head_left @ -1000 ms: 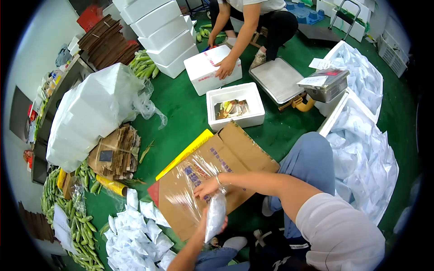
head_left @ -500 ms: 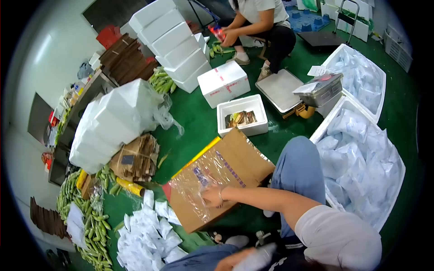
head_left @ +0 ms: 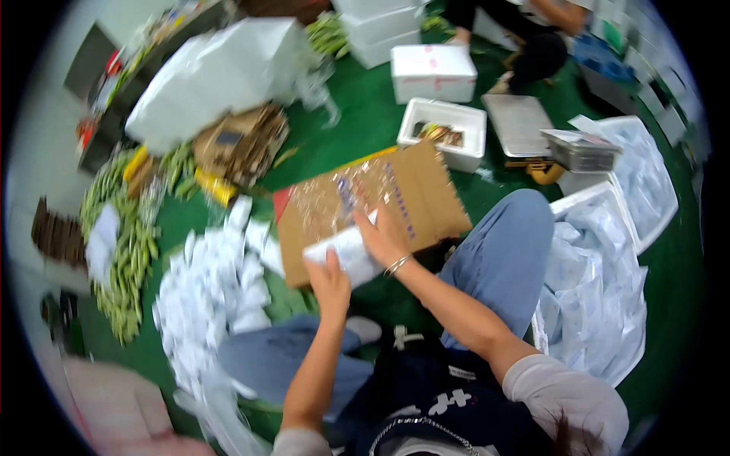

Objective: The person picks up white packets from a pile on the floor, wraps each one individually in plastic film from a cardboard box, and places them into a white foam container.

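Both hands grip a long white packet above a brown cardboard sheet or flattened box. My left hand is closed on the packet's near left end, thumb on top. On its right end my right hand is closed, a bracelet at the wrist. Clear plastic wrap or tape shines on the cardboard, which bears blue print. To the left of my knee lies a heap of similar white packets. What is inside the held packet cannot be seen.
A foam box holding small packs stands beyond the cardboard, beside a scale. On the right are foam bins of pale bags. Green corn is piled left. Another person squats at the back.
My right hand has left the cardboard and taken hold of the white packet. My left hand has brought the packet up and forward from near my lap. The view has shifted.
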The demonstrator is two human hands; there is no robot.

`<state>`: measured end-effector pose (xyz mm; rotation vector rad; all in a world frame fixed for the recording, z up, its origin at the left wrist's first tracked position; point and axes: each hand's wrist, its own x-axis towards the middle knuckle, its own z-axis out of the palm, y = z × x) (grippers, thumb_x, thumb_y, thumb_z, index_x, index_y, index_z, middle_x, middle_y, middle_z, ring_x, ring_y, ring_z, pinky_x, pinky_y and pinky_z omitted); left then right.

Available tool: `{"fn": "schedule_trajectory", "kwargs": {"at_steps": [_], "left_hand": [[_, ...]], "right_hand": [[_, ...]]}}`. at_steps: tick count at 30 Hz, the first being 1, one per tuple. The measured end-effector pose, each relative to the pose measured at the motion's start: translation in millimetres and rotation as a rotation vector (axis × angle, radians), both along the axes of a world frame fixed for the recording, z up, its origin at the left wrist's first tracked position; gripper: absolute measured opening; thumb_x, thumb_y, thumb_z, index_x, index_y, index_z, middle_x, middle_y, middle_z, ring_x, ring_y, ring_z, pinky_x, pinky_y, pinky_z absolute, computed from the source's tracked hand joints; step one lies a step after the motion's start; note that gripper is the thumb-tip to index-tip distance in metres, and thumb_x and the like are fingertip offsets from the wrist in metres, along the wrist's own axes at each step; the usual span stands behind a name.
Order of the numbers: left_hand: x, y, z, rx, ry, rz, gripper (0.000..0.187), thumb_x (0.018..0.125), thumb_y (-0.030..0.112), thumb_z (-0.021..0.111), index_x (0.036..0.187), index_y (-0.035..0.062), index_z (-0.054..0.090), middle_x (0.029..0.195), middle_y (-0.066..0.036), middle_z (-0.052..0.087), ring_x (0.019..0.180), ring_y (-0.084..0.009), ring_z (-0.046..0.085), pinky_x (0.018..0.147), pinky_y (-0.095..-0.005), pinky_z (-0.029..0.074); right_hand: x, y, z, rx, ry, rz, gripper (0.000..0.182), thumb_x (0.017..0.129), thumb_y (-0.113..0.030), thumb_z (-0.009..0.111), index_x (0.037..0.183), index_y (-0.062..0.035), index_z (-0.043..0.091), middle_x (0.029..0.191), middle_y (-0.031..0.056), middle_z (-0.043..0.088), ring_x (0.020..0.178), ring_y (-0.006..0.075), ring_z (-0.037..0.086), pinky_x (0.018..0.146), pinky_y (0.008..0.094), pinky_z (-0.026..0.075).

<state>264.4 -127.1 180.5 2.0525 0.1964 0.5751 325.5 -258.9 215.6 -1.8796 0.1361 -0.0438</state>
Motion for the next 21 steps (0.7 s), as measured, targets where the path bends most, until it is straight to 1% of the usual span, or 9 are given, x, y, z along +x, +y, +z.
{"fn": "schedule_trajectory", "kwargs": {"at_steps": [2, 4, 6, 8, 10, 12, 16, 20, 21], "left_hand": [[20.6, 7.9, -9.2, -0.463, 0.073, 0.211, 0.039, 0.097, 0.027, 0.048, 0.112, -0.0095, 0.05, 0.107, -0.022, 0.058, 0.099, -0.0307, 0.056, 0.09, -0.0366, 0.041], [31.1, 24.1, -25.4, -0.513, 0.1, 0.294, 0.043, 0.097, 0.034, 0.046, 0.112, -0.0061, 0.052, 0.105, -0.019, 0.06, 0.095, -0.0275, 0.06, 0.082, -0.0358, 0.046], [33.0, 45.2, -45.7, -1.069, 0.499, -0.107, 0.05, 0.097, 0.044, 0.041, 0.117, 0.0003, 0.054, 0.103, -0.014, 0.062, 0.089, -0.0244, 0.063, 0.076, -0.0347, 0.051], [15.1, 32.7, -10.8, -1.047, 0.596, -0.251, 0.053, 0.097, 0.048, 0.038, 0.119, 0.0032, 0.053, 0.102, -0.012, 0.062, 0.086, -0.023, 0.064, 0.07, -0.0351, 0.053], [-3.1, 28.3, 20.6, -1.021, 0.694, -0.398, 0.055, 0.096, 0.052, 0.036, 0.121, 0.0061, 0.053, 0.101, -0.01, 0.063, 0.082, -0.0216, 0.065, 0.065, -0.0354, 0.056], [-8.4, 31.1, 38.6, -0.977, 0.846, -0.458, 0.058, 0.096, 0.054, 0.034, 0.124, 0.0062, 0.051, 0.102, -0.009, 0.063, 0.083, -0.0219, 0.065, 0.063, -0.0356, 0.056], [-42.0, 45.9, 67.9, -0.953, 1.059, -0.473, 0.064, 0.095, 0.058, 0.031, 0.129, 0.0064, 0.048, 0.104, -0.009, 0.062, 0.085, -0.0226, 0.065, 0.059, -0.0359, 0.056], [-98.0, 67.2, 110.7, 0.031, 0.257, -0.301, 0.069, 0.078, 0.019, 0.075, 0.135, 0.0042, 0.038, 0.1, -0.011, 0.06, 0.081, -0.0149, 0.061, 0.05, -0.0251, 0.05], [-111.7, 77.1, 129.2, -0.345, 0.598, -0.12, 0.07, 0.074, 0.017, 0.076, 0.132, 0.0024, 0.04, 0.101, -0.01, 0.061, 0.09, -0.0161, 0.061, 0.061, -0.0266, 0.052]], "right_hand": [[-21.8, 11.2, 14.8, -0.092, 0.058, 0.152, 0.062, 0.083, -0.036, 0.063, 0.127, 0.004, 0.044, 0.091, 0.0272, 0.062, 0.094, 0.0418, 0.06, 0.081, 0.0462, 0.046], [-41.8, 20.5, 20.9, -0.218, -0.468, 0.147, 0.076, 0.076, -0.03, 0.069, 0.135, 0.0025, 0.034, 0.113, 0.0308, 0.056, 0.11, 0.0421, 0.053, 0.088, 0.0468, 0.044], [-64.7, 13.5, 35.9, -0.428, -0.55, 0.243, 0.069, 0.073, -0.026, 0.07, 0.129, 0.0012, 0.041, 0.12, 0.0283, 0.052, 0.115, 0.0407, 0.05, 0.091, 0.0466, 0.043], [-76.5, 10.2, 37.7, -0.642, -0.651, 0.342, 0.062, 0.07, -0.021, 0.071, 0.123, 0.0, 0.048, 0.128, 0.0257, 0.048, 0.121, 0.0392, 0.046, 0.094, 0.0464, 0.042], [-82.4, 10.9, 35.2, -0.388, -0.936, 0.523, 0.041, 0.068, -0.019, 0.071, 0.103, -0.0013, 0.059, 0.118, 0.0184, 0.057, 0.116, 0.0335, 0.052, 0.094, 0.0452, 0.043], [-83.4, 21.9, 35.0, -0.141, -1.036, 0.516, 0.015, 0.071, -0.016, 0.069, 0.067, -0.0062, 0.059, 0.072, 0.0078, 0.062, 0.072, 0.0275, 0.061, 0.07, 0.0366, 0.049], [-57.9, 32.2, 38.2, -0.104, -0.76, 0.351, 0.022, 0.075, -0.017, 0.068, 0.062, -0.006, 0.055, 0.061, 0.008, 0.053, 0.057, 0.0288, 0.051, 0.054, 0.0383, 0.04], [-50.5, 86.6, 76.4, 0.148, -0.365, 0.451, 0.018, 0.084, -0.017, 0.061, 0.07, -0.0055, 0.06, 0.071, 0.0074, 0.061, 0.065, 0.0273, 0.058, 0.062, 0.0366, 0.044], [-62.5, 101.0, 94.7, 0.199, -0.65, 0.622, 0.015, 0.085, -0.019, 0.061, 0.079, -0.0051, 0.062, 0.082, 0.0089, 0.063, 0.076, 0.0278, 0.059, 0.069, 0.0377, 0.044]]}}
